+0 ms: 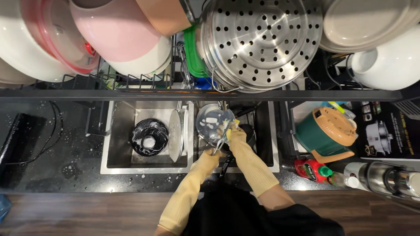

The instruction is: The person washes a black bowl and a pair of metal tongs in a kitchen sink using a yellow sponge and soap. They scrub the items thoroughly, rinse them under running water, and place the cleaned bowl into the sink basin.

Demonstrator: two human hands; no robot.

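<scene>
Over the right sink basin, near frame centre, both hands wear long yellow rubber gloves. Left hand, at 6 o'clock of a glass lid, has fingers closed on the lid's lower edge. Right hand, at 3 o'clock of the lid, presses a soapy sponge against it, fingers curled around the sponge. Lid is tilted and streaked with suds. At 9 o'clock, the left basin holds a foamy black bowl. At 12 o'clock, a perforated steel steamer tray sits on the rack overhead. At 3 o'clock, a green-and-orange cooker stands on the counter.
</scene>
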